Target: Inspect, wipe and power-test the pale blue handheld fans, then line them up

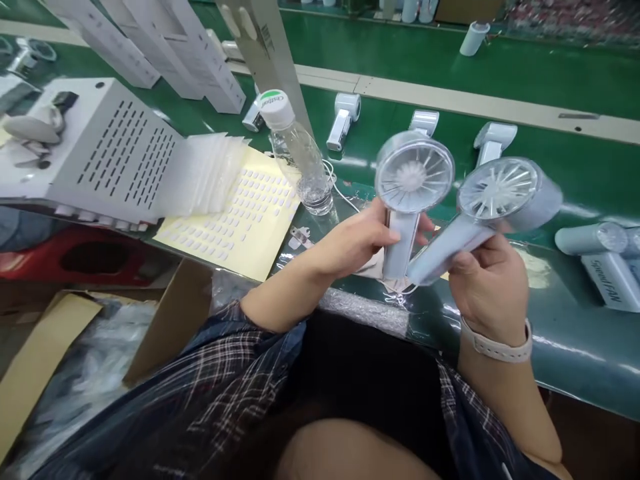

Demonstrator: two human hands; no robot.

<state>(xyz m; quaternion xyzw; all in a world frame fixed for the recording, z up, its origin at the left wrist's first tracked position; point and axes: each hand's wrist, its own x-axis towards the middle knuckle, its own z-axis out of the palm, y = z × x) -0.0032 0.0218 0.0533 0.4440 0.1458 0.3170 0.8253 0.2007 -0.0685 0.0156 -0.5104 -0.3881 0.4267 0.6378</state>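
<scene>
My left hand (367, 237) is closed around the handle of a light blue handheld fan (415, 177), held upright with its round grille facing me. In my right hand (487, 283) is a second light blue fan (503, 190), tilted so that its head leans to the right. The lower ends of the two handles come close together, and I cannot tell whether they touch. Both fans are above the front part of the green table (565, 320). A white cable lies just beneath the handles.
A clear bottle (300, 157) stands left of my hands, beside a yellow sticker sheet (235, 213) and a white vented box (120, 153). Several fans lie behind. At right, more fans rest by a SpeedFAN box (613, 280). An open carton (165, 317) is lower left.
</scene>
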